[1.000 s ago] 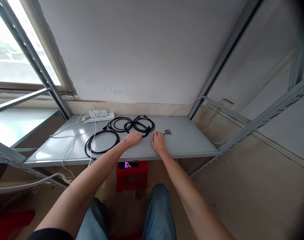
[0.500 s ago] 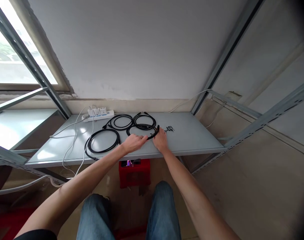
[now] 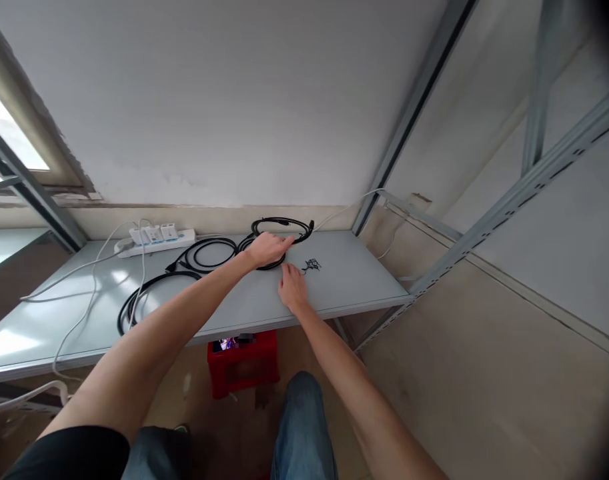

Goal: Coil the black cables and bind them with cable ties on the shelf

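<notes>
My left hand is closed over the near edge of a coiled black cable at the back of the shelf board. A second black coil lies partly hidden under that hand and wrist. My right hand rests low over the board, holding nothing, thumb and fingers slightly apart. Just beyond its fingers is a small tangled pile of thin black ties. Further left are another coiled cable and a larger coil, partly covered by my left arm.
A white power strip with plugged-in adapters stands at the back left, and white cords trail over the board's front edge. Metal uprights frame the shelf. Below it is a red stool with a phone-like lit screen on top.
My left hand has carried the cable coil from the front of the board to the back. My right hand has let go of the coil and drawn back slightly. The view has turned right.
</notes>
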Demonstrator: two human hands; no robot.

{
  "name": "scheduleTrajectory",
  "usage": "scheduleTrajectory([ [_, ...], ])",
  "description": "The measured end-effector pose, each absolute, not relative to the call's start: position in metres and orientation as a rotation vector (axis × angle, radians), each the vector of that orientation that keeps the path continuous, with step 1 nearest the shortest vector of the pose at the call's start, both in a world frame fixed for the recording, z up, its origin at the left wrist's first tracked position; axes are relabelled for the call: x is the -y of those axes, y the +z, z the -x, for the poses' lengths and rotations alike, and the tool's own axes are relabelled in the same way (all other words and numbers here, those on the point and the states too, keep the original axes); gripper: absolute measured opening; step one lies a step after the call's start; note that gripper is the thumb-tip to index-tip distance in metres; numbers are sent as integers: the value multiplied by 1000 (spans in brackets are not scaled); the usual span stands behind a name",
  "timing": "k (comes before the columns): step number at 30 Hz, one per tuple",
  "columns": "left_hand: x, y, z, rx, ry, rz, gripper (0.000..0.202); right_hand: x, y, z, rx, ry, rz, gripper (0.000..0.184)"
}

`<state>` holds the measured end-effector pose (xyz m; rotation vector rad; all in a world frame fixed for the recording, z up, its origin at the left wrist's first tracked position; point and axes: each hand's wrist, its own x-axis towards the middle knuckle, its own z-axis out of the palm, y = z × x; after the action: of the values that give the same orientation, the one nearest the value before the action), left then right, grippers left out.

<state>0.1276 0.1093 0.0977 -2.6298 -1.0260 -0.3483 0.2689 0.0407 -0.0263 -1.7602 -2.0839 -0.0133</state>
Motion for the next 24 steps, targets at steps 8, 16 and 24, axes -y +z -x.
scheduleTrajectory([
  [8,-172,71,-200,1168,-383,2664,45,-43,-33,-270,2073,54,1757,62],
  [16,-217,30,-228,1219,-310,2720,45,-44,-32,-270,2093,137,1782,66],
  [24,-217,22,-225,1372,-146,2906,46,-46,-31,-269,2078,124,1794,65],
])
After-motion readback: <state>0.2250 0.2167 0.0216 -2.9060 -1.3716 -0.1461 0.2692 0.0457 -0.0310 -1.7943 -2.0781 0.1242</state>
